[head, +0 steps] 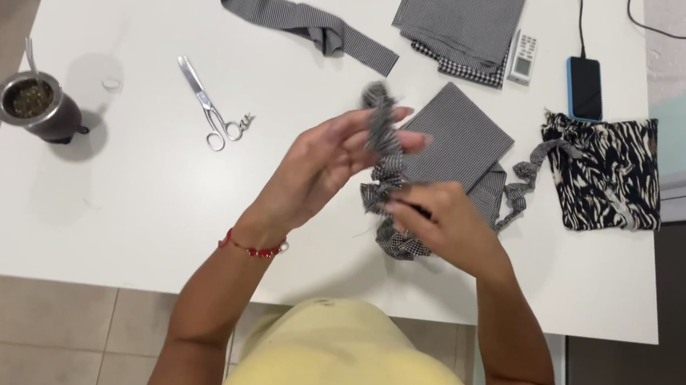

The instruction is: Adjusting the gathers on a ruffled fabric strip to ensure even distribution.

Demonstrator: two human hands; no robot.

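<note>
My left hand and my right hand hold a gathered, ruffled tube of black-and-white checked fabric above the white table. The left hand's fingers pinch its upper part; the right hand grips its bunched lower end. A red beaded bracelet circles my left wrist. Just behind the hands lies a folded checked fabric piece, with a thin gathered strip curling off its right side.
Scissors lie left of my hands. A long checked strip and a folded checked stack lie at the back. A remote, a charging phone, zebra-print fabric and a metal cup stand around.
</note>
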